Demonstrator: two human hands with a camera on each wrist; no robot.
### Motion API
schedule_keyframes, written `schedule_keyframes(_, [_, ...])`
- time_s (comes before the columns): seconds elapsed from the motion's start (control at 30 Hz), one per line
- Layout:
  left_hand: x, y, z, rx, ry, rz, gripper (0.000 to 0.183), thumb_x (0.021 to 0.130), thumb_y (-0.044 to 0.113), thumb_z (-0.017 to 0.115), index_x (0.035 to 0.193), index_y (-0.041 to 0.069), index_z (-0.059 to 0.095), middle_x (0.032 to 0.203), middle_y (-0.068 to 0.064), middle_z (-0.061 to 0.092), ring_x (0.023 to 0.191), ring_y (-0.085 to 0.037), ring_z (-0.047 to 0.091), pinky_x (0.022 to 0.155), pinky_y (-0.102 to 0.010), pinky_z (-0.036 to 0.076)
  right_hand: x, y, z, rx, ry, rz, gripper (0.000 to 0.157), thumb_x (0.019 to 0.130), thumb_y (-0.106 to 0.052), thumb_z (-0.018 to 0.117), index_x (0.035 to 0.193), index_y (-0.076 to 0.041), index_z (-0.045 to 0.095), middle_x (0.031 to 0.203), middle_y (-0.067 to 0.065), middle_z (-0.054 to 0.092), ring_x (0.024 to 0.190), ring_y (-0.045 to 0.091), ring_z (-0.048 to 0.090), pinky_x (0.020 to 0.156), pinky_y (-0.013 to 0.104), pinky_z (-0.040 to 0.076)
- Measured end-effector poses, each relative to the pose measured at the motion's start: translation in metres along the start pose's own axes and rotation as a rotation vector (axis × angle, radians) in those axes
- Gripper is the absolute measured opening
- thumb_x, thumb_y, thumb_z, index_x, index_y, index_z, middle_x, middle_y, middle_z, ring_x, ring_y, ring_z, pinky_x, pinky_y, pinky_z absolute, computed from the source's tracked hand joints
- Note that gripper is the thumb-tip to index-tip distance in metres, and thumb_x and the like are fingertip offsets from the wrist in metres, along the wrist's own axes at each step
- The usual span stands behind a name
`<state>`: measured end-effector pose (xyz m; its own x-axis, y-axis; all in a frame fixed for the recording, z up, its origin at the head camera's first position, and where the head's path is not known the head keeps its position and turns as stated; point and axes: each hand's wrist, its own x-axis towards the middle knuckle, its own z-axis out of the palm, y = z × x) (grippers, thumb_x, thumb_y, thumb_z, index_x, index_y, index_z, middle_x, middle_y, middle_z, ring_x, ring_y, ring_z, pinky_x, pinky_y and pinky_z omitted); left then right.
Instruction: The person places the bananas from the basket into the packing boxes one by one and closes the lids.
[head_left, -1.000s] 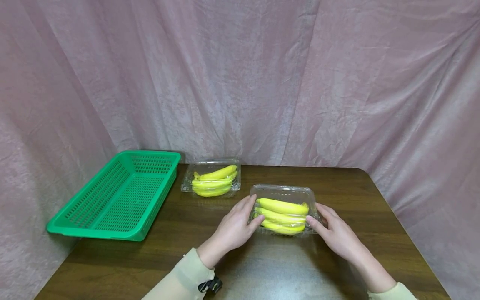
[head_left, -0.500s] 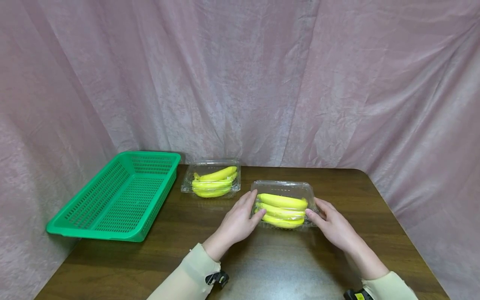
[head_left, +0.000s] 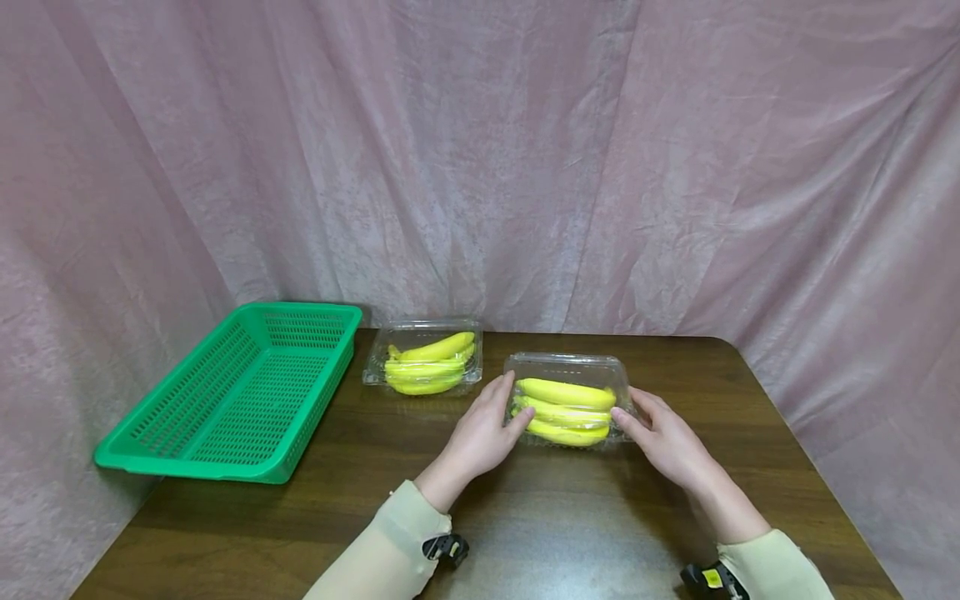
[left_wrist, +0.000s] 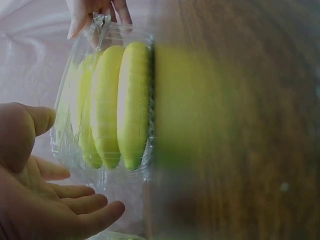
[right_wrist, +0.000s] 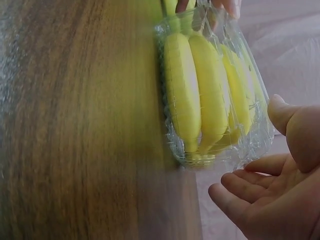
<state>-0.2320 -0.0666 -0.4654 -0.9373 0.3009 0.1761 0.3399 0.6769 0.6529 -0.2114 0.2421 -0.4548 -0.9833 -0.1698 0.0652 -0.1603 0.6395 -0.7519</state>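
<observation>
A clear plastic clamshell box [head_left: 567,363] holding several yellow bananas [head_left: 566,393] rests on the wooden table, between both hands. My left hand [head_left: 480,429] grips its left end, thumb over the lid and fingers along the side. At the opposite end my right hand [head_left: 667,442] holds it the same way. In the left wrist view, the left thumb [left_wrist: 45,119] meets the lid's edge while the lower fingers spread past the corner. The right wrist view has the right index finger [right_wrist: 265,164] at the box's rim.
Behind and to the left stands a second clear clamshell box [head_left: 386,333] of bananas. A green perforated basket [head_left: 281,462] sits at the table's left side. Pink curtains [head_left: 480,167] hang right behind the brown table [head_left: 555,533].
Both hands have moved the clamshell box a short way forward, toward the curtain. The second box and the green basket stay where they were.
</observation>
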Motion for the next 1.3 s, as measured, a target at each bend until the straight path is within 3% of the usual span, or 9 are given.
schedule_keyframes(0.3, [0.0,0.001,-0.001,-0.011,-0.004,-0.035,0.076,0.115,0.046,0.058,0.17,-0.002,0.035,0.173,-0.024,0.037,0.159,-0.041,0.038,0.127,-0.058,0.035,-0.002,0.0,0.001,-0.017,0.017,0.02,0.079,0.115,-0.052,0.056,0.168,0.005,0.039,0.168,0.031,0.041,0.145,0.053,0.052,0.118,0.067,0.043])
schedule_keyframes(0.57, [0.0,-0.002,-0.002,-0.052,0.034,-0.003,0.054,0.122,0.028,0.043,0.163,-0.006,0.047,0.165,-0.026,0.048,0.153,-0.042,0.048,0.124,-0.058,0.039,-0.015,-0.004,-0.007,-0.04,0.003,0.013,0.062,0.12,-0.037,0.05,0.165,0.005,0.043,0.167,0.032,0.042,0.152,0.055,0.042,0.117,0.071,0.039])
schedule_keyframes(0.7, [0.0,-0.003,-0.003,-0.076,0.047,-0.036,0.049,0.118,0.015,0.047,0.163,-0.004,0.048,0.163,-0.025,0.052,0.147,-0.04,0.054,0.121,-0.057,0.043,-0.015,-0.006,-0.009,-0.045,0.007,0.017,0.06,0.118,-0.033,0.054,0.164,0.005,0.045,0.165,0.032,0.045,0.149,0.053,0.048,0.115,0.069,0.043])
schedule_keyframes(0.83, [0.001,-0.004,-0.003,-0.081,0.058,-0.073,0.052,0.11,0.007,0.053,0.162,-0.001,0.051,0.156,-0.022,0.057,0.128,-0.033,0.064,0.11,-0.055,0.052,-0.014,-0.008,-0.006,-0.03,0.021,0.041,0.059,0.116,-0.029,0.057,0.164,0.005,0.046,0.162,0.031,0.049,0.144,0.049,0.054,0.113,0.065,0.046])
schedule_keyframes(0.93, [-0.001,-0.003,-0.004,-0.085,0.061,-0.09,0.054,0.107,0.006,0.055,0.161,0.001,0.053,0.147,-0.019,0.062,0.113,-0.027,0.065,0.1,-0.052,0.054,-0.013,-0.008,-0.005,-0.008,0.035,0.068,0.059,0.116,-0.028,0.057,0.164,0.003,0.046,0.16,0.031,0.052,0.142,0.047,0.056,0.111,0.062,0.047])
schedule_keyframes(1.17, [-0.004,-0.002,-0.005,-0.077,0.045,-0.112,0.059,0.103,0.007,0.06,0.161,0.002,0.052,0.131,-0.016,0.065,0.101,-0.023,0.061,0.09,-0.048,0.054,-0.011,-0.007,0.001,0.054,0.066,0.108,0.055,0.113,-0.022,0.056,0.163,0.0,0.049,0.151,0.028,0.063,0.14,0.042,0.061,0.111,0.058,0.047])
schedule_keyframes(1.3, [-0.005,-0.002,-0.005,-0.07,0.031,-0.115,0.062,0.102,0.009,0.061,0.162,0.0,0.049,0.129,-0.016,0.066,0.1,-0.023,0.061,0.091,-0.048,0.054,-0.012,-0.006,0.003,0.082,0.072,0.129,0.057,0.111,-0.019,0.056,0.163,0.001,0.046,0.154,0.03,0.059,0.14,0.043,0.061,0.112,0.057,0.047])
